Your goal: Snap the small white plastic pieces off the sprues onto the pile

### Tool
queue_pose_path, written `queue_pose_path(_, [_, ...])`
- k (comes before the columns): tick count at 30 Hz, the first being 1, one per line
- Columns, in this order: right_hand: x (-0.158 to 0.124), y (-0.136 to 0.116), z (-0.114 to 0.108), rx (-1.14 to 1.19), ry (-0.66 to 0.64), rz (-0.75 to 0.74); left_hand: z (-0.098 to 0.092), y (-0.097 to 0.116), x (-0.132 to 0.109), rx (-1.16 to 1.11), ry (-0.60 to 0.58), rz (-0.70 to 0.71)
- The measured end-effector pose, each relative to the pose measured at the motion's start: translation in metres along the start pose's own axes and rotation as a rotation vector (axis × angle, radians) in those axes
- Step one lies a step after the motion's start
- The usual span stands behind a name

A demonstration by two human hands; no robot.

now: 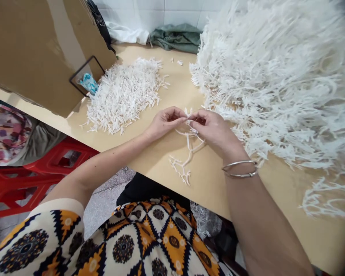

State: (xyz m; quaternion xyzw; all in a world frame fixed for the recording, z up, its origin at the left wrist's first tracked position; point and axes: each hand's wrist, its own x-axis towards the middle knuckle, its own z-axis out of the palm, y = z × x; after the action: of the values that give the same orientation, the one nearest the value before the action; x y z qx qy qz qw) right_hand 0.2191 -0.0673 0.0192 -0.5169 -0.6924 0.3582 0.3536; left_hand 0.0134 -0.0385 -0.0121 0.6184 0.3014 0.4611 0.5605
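Note:
My left hand [167, 122] and my right hand [209, 126] meet above the table, fingertips pinched together on a thin white branching piece [188, 143]. Small tips of it poke up between the fingers, and its lower branches hang or lie below, over the table [149, 155]. A low pile of short white pieces [126, 94] lies beyond my left hand. To the right rises a much larger heap of long, stringy white branched pieces [276, 76], close to my right hand.
A large cardboard box [31, 50] stands at the back left, beside a black wire frame [77, 73] with a blue-and-white item. A green cloth [176, 37] and a white cloth [126, 33] lie along the tiled wall. Red stools [25, 188] stand at left, near a person's patterned clothing [7, 132].

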Motion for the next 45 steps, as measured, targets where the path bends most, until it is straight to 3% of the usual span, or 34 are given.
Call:
queue_pose_path(3, [0.012,-0.003,0.001,-0.058,-0.069,0.005,-0.002,0.003,0.0,-0.044,0.003,-0.042])
queue_pose_path(8, [0.009,0.005,0.013,0.035,0.088,-0.007,-0.003,0.007,-0.006,-0.072,0.0,-0.072])
queue_pose_path(10, [0.004,0.008,0.019,0.052,0.142,-0.011,-0.005,0.011,-0.01,0.022,-0.07,-0.034])
queue_pose_path(14, [0.005,0.01,0.025,0.031,0.186,-0.005,-0.009,0.019,-0.014,0.376,-0.324,0.179])
queue_pose_path(16, [0.008,0.01,0.024,0.017,0.199,-0.017,-0.007,0.02,-0.015,0.464,-0.382,0.235])
queue_pose_path(20, [0.008,0.013,0.022,0.047,0.232,-0.016,-0.003,0.016,-0.016,0.428,-0.243,0.172])
queue_pose_path(24, [0.002,0.016,0.019,0.149,0.219,-0.033,-0.004,0.011,-0.015,0.196,0.024,-0.009])
queue_pose_path(26, [0.0,0.017,0.018,0.143,0.18,-0.081,-0.005,0.008,-0.013,0.09,0.083,-0.047])
queue_pose_path(31, [0.001,0.013,0.024,0.034,0.197,-0.092,-0.006,0.004,-0.011,0.099,0.11,-0.04])
queue_pose_path(38, [-0.001,0.006,0.024,0.016,0.19,-0.053,-0.004,0.011,-0.01,0.285,0.14,0.018])
queue_pose_path(45, [0.0,0.005,0.023,0.049,0.13,-0.117,-0.003,0.015,-0.011,0.291,0.042,-0.003])
